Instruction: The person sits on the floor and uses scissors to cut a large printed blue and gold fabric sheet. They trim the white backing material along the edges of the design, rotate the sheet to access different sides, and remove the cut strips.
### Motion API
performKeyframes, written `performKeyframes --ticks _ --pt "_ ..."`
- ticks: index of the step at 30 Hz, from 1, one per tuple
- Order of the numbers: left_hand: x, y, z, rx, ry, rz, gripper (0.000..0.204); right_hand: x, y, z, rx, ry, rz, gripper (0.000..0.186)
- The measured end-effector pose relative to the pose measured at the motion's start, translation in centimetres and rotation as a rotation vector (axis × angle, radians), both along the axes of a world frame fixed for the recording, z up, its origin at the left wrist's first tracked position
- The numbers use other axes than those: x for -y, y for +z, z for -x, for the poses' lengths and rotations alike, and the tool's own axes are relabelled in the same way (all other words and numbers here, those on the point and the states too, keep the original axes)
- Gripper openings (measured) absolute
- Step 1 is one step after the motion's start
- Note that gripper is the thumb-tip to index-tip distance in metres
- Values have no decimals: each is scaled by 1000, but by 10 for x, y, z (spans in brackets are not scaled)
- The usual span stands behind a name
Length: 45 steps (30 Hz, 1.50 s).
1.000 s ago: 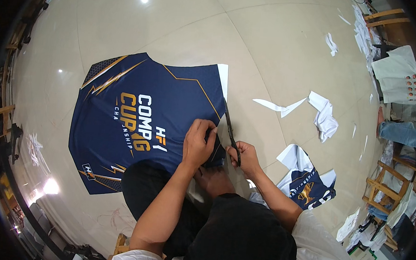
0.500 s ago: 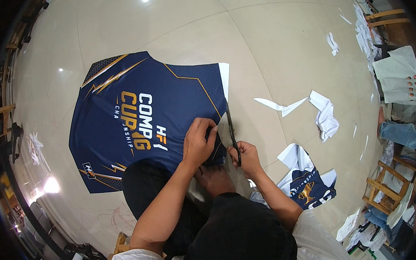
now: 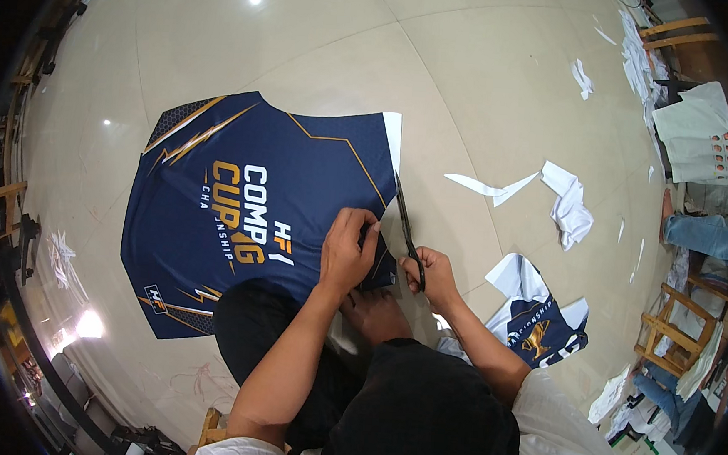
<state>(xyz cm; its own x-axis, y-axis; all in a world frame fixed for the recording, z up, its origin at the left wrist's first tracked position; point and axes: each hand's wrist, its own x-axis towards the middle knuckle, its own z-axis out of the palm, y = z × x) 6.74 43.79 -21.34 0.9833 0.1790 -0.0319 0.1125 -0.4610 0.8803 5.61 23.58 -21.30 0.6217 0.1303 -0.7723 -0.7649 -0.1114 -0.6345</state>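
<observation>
A navy sports jersey panel (image 3: 188, 242) with white and gold print lies spread on the tiled floor, partly under my bent knee. My left hand (image 3: 349, 247) rests on its right part, fingers bent and thumb close to the forefinger, gripping the fabric near the edge. In my right hand (image 3: 434, 278) are black scissors (image 3: 406, 226), with my fingers in the handles. Their blades point away from me along the panel's right edge, the tips at a white margin (image 3: 394, 138). My bare foot (image 3: 379, 314) sits just below the panel's near corner.
White offcuts (image 3: 491, 188) and a crumpled white cloth piece (image 3: 569, 211) lie to the right. Closer in is a folded navy-and-white printed piece (image 3: 533, 317). Wooden stools (image 3: 679, 330) and another person's jeans-clad leg (image 3: 705, 234) stand along the right side.
The scissors have shifted slightly, their tips a little farther up the panel's right edge. My left hand and the panel stay almost in place.
</observation>
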Motion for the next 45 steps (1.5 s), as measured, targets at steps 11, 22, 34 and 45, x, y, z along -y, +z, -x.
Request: performKeyframes --ticks 11,22,34,45 --pt "-1 -1 1 -5 -8 16 9 -6 -1 -14 -47 -9 0 30" --pt "0 2 0 -2 -1 23 9 0 -5 -7 -20 1 6 25" --pt "-2 2 1 15 -3 33 9 -4 -2 -19 6 9 8 27" --pt "-3 3 0 2 -11 41 9 -11 -3 -29 -7 2 41 31"
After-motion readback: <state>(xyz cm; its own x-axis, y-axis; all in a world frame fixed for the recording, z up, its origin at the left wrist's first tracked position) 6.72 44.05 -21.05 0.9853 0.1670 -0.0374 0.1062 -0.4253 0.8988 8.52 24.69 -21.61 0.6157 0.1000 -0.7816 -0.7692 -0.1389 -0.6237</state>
